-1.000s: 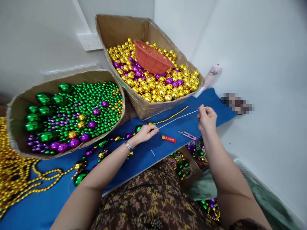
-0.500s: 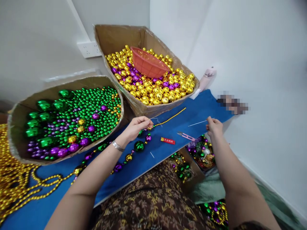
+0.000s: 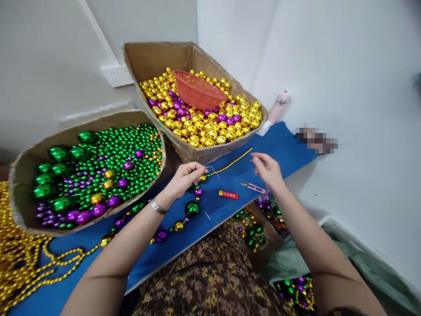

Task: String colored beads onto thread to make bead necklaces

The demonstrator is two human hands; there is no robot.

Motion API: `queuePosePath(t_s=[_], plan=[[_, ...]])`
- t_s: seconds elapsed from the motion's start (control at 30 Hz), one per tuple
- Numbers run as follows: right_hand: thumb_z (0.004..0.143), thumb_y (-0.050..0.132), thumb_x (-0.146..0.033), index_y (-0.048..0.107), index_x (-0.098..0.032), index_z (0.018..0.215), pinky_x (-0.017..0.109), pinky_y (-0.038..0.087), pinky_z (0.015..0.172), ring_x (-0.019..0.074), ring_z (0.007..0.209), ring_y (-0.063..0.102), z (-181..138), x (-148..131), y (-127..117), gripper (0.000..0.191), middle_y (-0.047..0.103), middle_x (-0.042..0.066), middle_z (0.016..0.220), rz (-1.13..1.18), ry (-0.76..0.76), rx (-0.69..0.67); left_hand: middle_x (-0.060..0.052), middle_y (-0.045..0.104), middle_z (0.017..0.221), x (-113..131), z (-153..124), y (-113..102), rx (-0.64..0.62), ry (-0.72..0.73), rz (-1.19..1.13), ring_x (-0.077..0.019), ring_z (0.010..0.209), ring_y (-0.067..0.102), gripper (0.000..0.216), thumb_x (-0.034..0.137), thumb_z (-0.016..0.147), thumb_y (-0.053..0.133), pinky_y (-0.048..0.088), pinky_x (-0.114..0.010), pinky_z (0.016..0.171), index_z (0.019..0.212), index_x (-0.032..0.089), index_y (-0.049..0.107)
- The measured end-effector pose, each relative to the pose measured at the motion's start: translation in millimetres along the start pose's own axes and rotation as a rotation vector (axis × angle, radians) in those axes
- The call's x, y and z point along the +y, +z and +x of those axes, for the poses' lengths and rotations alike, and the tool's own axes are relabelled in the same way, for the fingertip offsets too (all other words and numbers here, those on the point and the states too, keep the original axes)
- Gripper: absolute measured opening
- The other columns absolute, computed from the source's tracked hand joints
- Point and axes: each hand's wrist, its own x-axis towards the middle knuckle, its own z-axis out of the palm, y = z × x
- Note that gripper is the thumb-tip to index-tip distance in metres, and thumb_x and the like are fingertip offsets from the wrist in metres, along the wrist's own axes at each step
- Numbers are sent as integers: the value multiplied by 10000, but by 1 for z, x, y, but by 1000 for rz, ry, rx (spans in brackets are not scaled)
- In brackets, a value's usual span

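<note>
My left hand (image 3: pixel 187 177) is pinched at the end of a bead garland (image 3: pixel 192 208) of green, purple and gold balls, which trails down and left across the blue tabletop. A thin white thread (image 3: pixel 211 168) sticks out by its fingertips. Just beyond lies a thin gold bead strand (image 3: pixel 233 159), running away to the right. My right hand (image 3: pixel 268 169) hovers near that strand's far end, index finger and thumb slightly apart, with nothing visible between them. Below it are pink-handled thread snips (image 3: pixel 253 188) and a red packet (image 3: pixel 228 195).
Two cardboard boxes of loose beads stand behind the table: one mostly green (image 3: pixel 162 153), one mostly gold (image 3: pixel 184 154) with a red basket (image 3: pixel 199 91) inside. Gold bead strands (image 3: pixel 23 263) pile up at left. A short white thread piece (image 3: pixel 207 215) lies near the front edge.
My right hand has moved left and let go of the white thread it held stretched out. The thread now lies loosely curled by my left hand, which keeps its pinch.
</note>
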Motion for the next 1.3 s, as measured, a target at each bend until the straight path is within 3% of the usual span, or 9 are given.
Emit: queuePosePath(t_s=[0.13, 0.27, 0.4, 0.47, 0.57, 0.7, 0.87, 1.1, 1.3], plan=[[936, 480, -379, 517, -245, 1327, 235, 512, 580, 80, 585, 609, -40, -61, 52, 415, 650, 69, 1164, -48, -405, -540, 22, 491, 554, 6, 0, 11, -48, 4, 91, -65, 485, 381, 357, 488, 796, 658, 292, -189, 446, 729, 138, 642], [975, 426, -322, 645, -207, 1020, 269, 488, 722, 152, 776, 632, -53, -81, 65, 251, 686, 37, 876, -253, -611, -471, 19, 493, 561, 3, -4, 8, -63, 0, 125, -69, 493, 384, 366, 488, 819, 632, 288, -190, 447, 714, 139, 611], [992, 392, -348, 656, -210, 932, 279, 459, 753, 171, 803, 608, -37, -60, 58, 303, 671, 52, 837, -416, -711, -375, 19, 510, 587, -7, -9, 5, -54, -19, 165, -72, 506, 379, 355, 489, 818, 628, 289, -195, 465, 769, 138, 647], [992, 394, -355, 662, -210, 936, 267, 454, 758, 165, 804, 608, -22, -40, 56, 310, 672, 52, 851, -492, -662, -377, 26, 487, 575, -11, -11, 7, -26, -48, 156, -69, 495, 353, 362, 498, 817, 625, 265, -197, 458, 762, 141, 644], [977, 437, -337, 674, -216, 926, 238, 448, 767, 156, 836, 618, 11, 0, 50, 270, 678, 44, 889, -731, -395, -376, 45, 427, 558, -15, -14, 8, 27, -113, 58, -59, 468, 301, 353, 499, 804, 644, 220, -196, 439, 759, 149, 629], [965, 414, -233, 679, -155, 1026, 280, 442, 735, 200, 849, 617, 70, 50, 27, 284, 667, 127, 980, -909, -168, -214, 67, 341, 549, -19, -19, 5, 128, -168, -80, -47, 452, 240, 337, 489, 783, 679, 176, -192, 427, 777, 159, 615], [913, 492, -164, 639, -207, 1201, 286, 432, 767, 208, 945, 574, 126, 86, 3, 326, 606, 140, 1185, -1011, -60, -203, 78, 314, 537, -19, -21, 1, 190, -204, -147, -42, 448, 231, 351, 496, 779, 687, 188, -183, 426, 810, 152, 625], [928, 470, -262, 667, -176, 1082, 315, 442, 799, 249, 1026, 525, 142, 94, 15, 265, 616, 150, 1157, -1040, -78, -298, 82, 312, 527, -14, -21, 1, 226, -233, -221, -39, 449, 226, 342, 473, 769, 705, 194, -170, 417, 799, 143, 622], [970, 367, -325, 566, -167, 1169, 298, 462, 749, 221, 893, 616, 105, 54, 21, 323, 692, 109, 981, -952, -192, -375, 67, 381, 520, -6, -26, -3, 273, -231, -286, -36, 445, 272, 349, 457, 719, 751, 228, -170, 419, 770, 133, 630]])
